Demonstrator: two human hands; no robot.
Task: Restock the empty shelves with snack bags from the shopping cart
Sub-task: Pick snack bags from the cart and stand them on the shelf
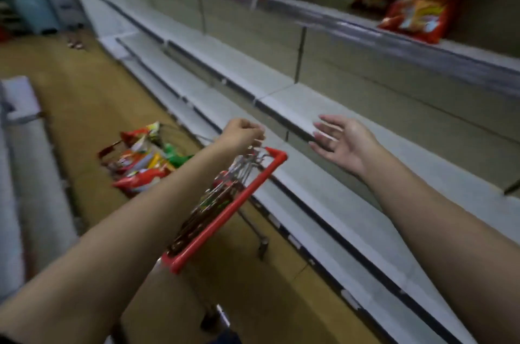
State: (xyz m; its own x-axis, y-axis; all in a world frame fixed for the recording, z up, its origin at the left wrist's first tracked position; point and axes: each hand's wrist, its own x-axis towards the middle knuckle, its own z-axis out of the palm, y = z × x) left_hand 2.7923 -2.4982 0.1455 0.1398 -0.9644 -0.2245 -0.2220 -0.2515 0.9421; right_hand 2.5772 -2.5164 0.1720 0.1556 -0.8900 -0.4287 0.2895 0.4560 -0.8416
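Dim, flat light; heavy motion blur, wide-angle bend at edges.

**Cart full, shelves bare**

The shopping cart [225,211] stands in the aisle just beside the shelving, a wire basket with a red handle bar across its near end. Its far end is heaped with snack bags [140,163], mostly red, with some yellow, white and green among them, lying flat and overlapping (the blur hides any lettering). More packets show through the wire near the handle. The shelves [295,107] run in long white tiers along the right, their lower boards bare. On the top tier a red-and-orange snack bag [416,20] leans upright at the front edge, with a few more bags further along.
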